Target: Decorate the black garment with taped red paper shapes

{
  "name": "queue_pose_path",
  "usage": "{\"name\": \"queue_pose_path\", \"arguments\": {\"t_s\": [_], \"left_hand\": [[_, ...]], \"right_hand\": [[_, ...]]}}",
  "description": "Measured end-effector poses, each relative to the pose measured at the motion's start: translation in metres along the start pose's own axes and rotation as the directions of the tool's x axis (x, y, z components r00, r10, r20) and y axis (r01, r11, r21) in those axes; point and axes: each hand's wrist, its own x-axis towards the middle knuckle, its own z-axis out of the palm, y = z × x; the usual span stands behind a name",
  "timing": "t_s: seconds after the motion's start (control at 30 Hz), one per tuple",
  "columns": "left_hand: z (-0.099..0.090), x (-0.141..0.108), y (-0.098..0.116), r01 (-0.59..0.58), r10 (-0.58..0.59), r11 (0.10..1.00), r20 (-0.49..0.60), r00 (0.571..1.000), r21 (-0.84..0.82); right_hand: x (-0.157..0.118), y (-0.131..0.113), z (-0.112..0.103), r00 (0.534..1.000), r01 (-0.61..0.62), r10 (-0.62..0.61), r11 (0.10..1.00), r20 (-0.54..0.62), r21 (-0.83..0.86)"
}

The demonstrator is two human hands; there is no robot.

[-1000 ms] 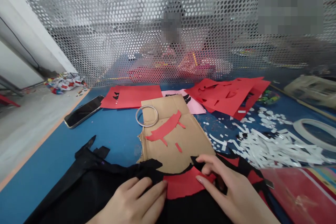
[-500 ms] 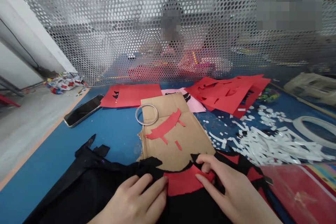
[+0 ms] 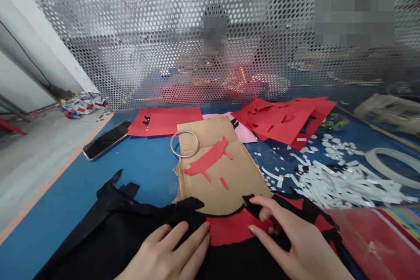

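My left hand (image 3: 173, 245) lies flat on a black paper cutout (image 3: 98, 227), its fingers near a red paper piece (image 3: 232, 227). My right hand (image 3: 282, 236) pinches the cutout's curved edge beside that red piece. Above them sits a torn cardboard sheet (image 3: 226, 183), partly under the black paper. A red paper strip (image 3: 206, 162) and a small red scrap (image 3: 224, 183) lie on the cardboard, and a thin metal ring (image 3: 184, 144) rests near its top edge.
A phone (image 3: 106, 140) lies on the blue table mat (image 3: 65, 201). Behind are red sheets (image 3: 164, 121), pink paper (image 3: 244, 133) and cut red paper (image 3: 282, 118). White scraps (image 3: 344, 186) cover the right. A person (image 3: 213, 70) sits beyond a perforated metal screen (image 3: 131, 43).
My right hand has shifted slightly right along the black paper edge. The left fingers have moved only a little, and the whole view has drifted slightly.
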Motion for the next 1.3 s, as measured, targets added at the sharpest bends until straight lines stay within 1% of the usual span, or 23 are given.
{"name": "queue_pose_path", "arguments": {"t_s": [0.17, 0.4, 0.53, 0.63, 0.77, 0.93, 1.03, 1.1, 1.17, 1.3], "left_hand": [[-0.001, 0.002, -0.001, -0.003, 0.003, 1.0, 0.008, 1.0, 0.013], [0.001, -0.002, 0.001, -0.012, 0.012, 1.0, 0.044, 0.999, 0.011], [0.002, -0.002, 0.002, -0.003, 0.003, 1.0, 0.057, 0.998, 0.003], [0.004, -0.002, 0.003, 0.004, -0.005, 1.0, 0.05, 0.999, 0.005], [0.008, -0.001, 0.003, 0.009, -0.009, 1.0, 0.02, 1.0, -0.009], [0.013, -0.001, 0.006, -0.027, 0.027, 0.999, 0.005, 1.0, -0.028], [0.016, -0.003, 0.008, -0.008, 0.008, 0.999, -0.011, 1.0, -0.045], [0.016, -0.004, 0.008, 0.021, -0.02, 0.997, 0.015, 1.0, -0.071], [0.014, -0.003, 0.006, 0.022, -0.016, 0.996, 0.066, 0.998, -0.086], [0.009, -0.001, 0.001, -0.053, 0.062, 0.995, 0.109, 0.992, -0.082]], "right_hand": [[-0.005, 0.003, 0.0, 1.0, 0.028, -0.028, 0.999, -0.011, -0.037], [-0.004, 0.002, 0.002, 0.999, 0.036, -0.036, 0.999, -0.011, -0.011], [-0.001, 0.001, 0.001, 1.0, -0.003, 0.003, 0.999, -0.003, 0.038], [0.001, 0.001, 0.001, 1.0, -0.005, 0.005, 0.999, 0.0, 0.035], [0.002, 0.002, 0.001, 1.0, 0.022, -0.021, 1.0, -0.011, 0.003], [0.0, 0.002, 0.001, 0.995, 0.096, -0.098, 0.992, -0.014, -0.083], [0.001, 0.001, 0.001, 0.992, 0.127, -0.129, 0.986, -0.014, -0.105], [0.001, 0.0, 0.0, 0.987, 0.154, -0.158, 0.981, -0.022, -0.118], [0.002, 0.0, -0.002, 0.984, 0.173, -0.177, 0.976, -0.024, -0.131], [0.001, 0.001, -0.004, 0.987, 0.156, -0.158, 0.977, 0.004, -0.146]]}}
